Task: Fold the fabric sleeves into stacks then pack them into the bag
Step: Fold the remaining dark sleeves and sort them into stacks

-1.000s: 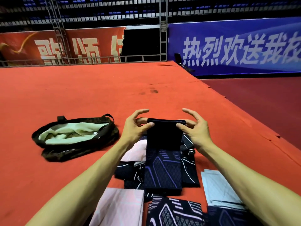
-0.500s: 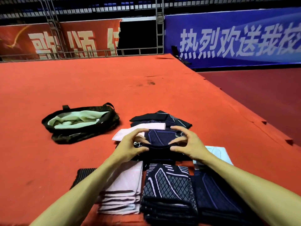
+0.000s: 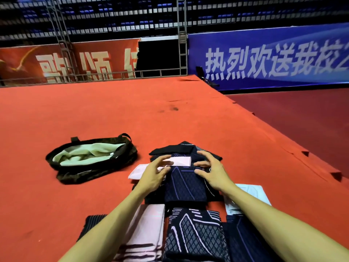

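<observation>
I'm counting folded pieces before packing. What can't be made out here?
Head view:
Pink stack and patterned stack: bottom edge cuts them off.
Dark blue stack: right forearm covers it.
Bag contents: its wall and pale lining hide them.
Right hand grip on the navy sleeve: fingers hide the edge.
</observation>
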Tool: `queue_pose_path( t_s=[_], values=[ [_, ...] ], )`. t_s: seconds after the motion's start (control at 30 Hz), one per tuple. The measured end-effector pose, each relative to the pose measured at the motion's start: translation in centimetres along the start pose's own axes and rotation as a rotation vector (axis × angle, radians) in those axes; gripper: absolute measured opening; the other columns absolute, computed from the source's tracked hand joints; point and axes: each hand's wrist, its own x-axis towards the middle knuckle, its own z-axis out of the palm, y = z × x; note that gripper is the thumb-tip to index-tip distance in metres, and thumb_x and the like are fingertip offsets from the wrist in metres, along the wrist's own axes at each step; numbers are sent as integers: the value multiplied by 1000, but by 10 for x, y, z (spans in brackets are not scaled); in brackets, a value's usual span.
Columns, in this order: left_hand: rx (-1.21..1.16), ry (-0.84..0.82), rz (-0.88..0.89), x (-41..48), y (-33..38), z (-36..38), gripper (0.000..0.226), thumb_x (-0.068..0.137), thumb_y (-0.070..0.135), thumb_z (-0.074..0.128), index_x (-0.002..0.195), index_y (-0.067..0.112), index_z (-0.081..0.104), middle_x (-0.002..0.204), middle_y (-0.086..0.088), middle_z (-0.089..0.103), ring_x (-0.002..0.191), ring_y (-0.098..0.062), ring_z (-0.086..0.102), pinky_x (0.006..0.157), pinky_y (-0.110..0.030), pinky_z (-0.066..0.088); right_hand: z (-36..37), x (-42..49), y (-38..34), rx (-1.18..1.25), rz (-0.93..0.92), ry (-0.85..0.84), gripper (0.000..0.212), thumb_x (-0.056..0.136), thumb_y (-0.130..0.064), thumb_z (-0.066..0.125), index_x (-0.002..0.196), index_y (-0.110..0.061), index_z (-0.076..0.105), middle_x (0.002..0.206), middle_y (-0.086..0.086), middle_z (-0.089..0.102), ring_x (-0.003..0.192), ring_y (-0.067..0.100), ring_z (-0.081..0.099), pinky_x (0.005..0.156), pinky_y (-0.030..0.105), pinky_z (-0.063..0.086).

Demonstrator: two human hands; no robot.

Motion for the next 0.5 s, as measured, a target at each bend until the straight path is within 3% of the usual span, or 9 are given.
queue_pose_path(
  t_s=[0.07, 0.17, 0.23, 0.3, 0.37, 0.5],
  values=[
    [48, -48, -18, 1, -6, 6, 48, 85, 0, 65, 121, 30, 52, 107, 7, 66, 95, 3, 60, 84, -18, 43, 5, -1, 12, -6, 22, 0, 62, 76, -6, 76, 115, -45, 47, 92, -10, 73, 94, 4, 66, 93, 23, 45],
    [63, -89, -19, -1, -16, 8, 61, 76, -6, 72, 119, 31, 51, 106, 4, 62, 85, -5, 55, 76, -15, 44, 7, -2, 25, -17, 37, -12, 63, 72, -4, 79, 111, -44, 49, 90, -8, 73, 94, 8, 66, 92, 27, 46],
    [99, -110, -2, -2, -19, 7, 63, 75, -5, 74, 124, 26, 50, 114, -1, 58, 88, -9, 53, 78, -11, 44, 8, -3, 26, -40, 27, -41, 66, 70, -3, 80, 111, -44, 48, 92, -8, 71, 91, 5, 64, 86, 29, 45],
    [125, -144, 5, 1, -19, 6, 66, 76, 0, 75, 131, 23, 46, 121, -3, 57, 100, -9, 55, 89, -15, 43, 7, 0, 26, -41, 16, -43, 64, 72, -6, 78, 113, -44, 48, 91, -8, 69, 91, 12, 65, 87, 32, 47],
    [98, -164, -17, 3, -16, 7, 63, 80, 9, 75, 130, 30, 44, 118, -4, 58, 100, -10, 57, 94, -23, 44, 5, 2, 25, -19, 18, -27, 57, 77, -12, 74, 114, -45, 47, 90, -8, 69, 94, 22, 65, 93, 37, 46],
    [24, -59, 20, 2, -11, 9, 54, 81, 9, 70, 118, 41, 48, 104, -4, 55, 88, -11, 55, 88, -23, 44, 4, 2, 24, 23, -11, -25, 55, 74, -9, 73, 112, -42, 51, 91, -2, 67, 94, 19, 65, 96, 43, 47]
  ],
)
